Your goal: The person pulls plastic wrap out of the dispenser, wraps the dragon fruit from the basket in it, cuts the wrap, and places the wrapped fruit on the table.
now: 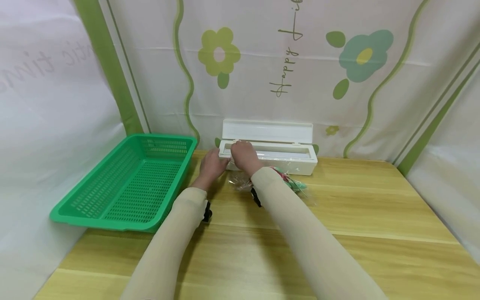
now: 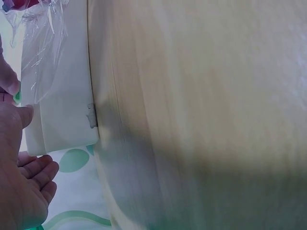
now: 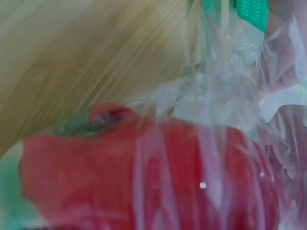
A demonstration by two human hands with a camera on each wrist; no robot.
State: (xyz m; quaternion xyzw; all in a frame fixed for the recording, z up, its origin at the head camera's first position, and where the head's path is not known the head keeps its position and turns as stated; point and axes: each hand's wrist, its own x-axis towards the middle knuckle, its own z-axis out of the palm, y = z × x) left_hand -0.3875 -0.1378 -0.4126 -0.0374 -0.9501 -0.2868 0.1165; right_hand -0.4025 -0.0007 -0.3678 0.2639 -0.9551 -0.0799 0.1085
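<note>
A long white box with its lid raised stands at the back of the table. My left hand is at the box's left end, thumb on its front and fingers around the corner; in the left wrist view those fingers are loosely bent. My right hand is curled over the box's left part and pinches a clear plastic bag that hangs down its front. Inside the bag lies a red and green thing, its kind unclear. My right sleeve partly hides it in the head view.
A green plastic basket stands on the left of the wooden table. Behind the box hangs a flower-printed curtain, with white cloth on both sides. A black wrist strap shows on my left arm.
</note>
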